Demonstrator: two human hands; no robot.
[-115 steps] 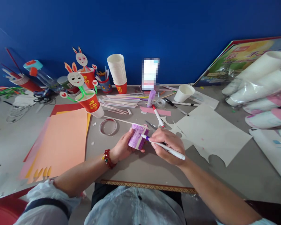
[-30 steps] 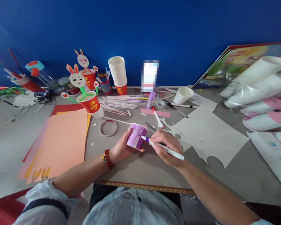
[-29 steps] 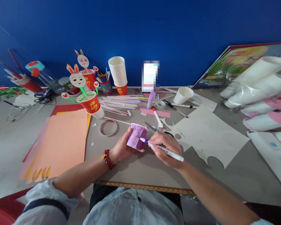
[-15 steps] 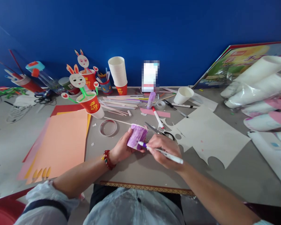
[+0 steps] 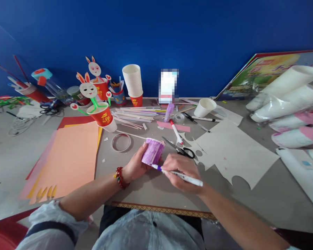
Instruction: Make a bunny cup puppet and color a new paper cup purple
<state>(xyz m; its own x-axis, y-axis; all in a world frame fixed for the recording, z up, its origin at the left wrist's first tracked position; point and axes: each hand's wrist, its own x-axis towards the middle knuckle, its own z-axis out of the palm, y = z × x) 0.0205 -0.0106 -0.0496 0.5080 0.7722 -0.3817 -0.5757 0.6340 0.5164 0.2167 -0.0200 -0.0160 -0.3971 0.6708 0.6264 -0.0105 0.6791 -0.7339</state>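
Evidently the left hand's [image 5: 135, 163] grip is curled round a purple-coloured paper cup [image 5: 152, 151], above the near edge of the bench [image 5: 146, 192]. The right hand's [image 5: 181, 170] is closed on a marker [image 5: 189, 179], tip at the cup's base; its black print is too small to read. Toward the far edge, a red cup [image 5: 104, 119] bears yellow characters.

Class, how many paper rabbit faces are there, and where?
2: the front rabbit face is above the nearer red cup; the rear rabbit face is behind it, closer to the blue wall.
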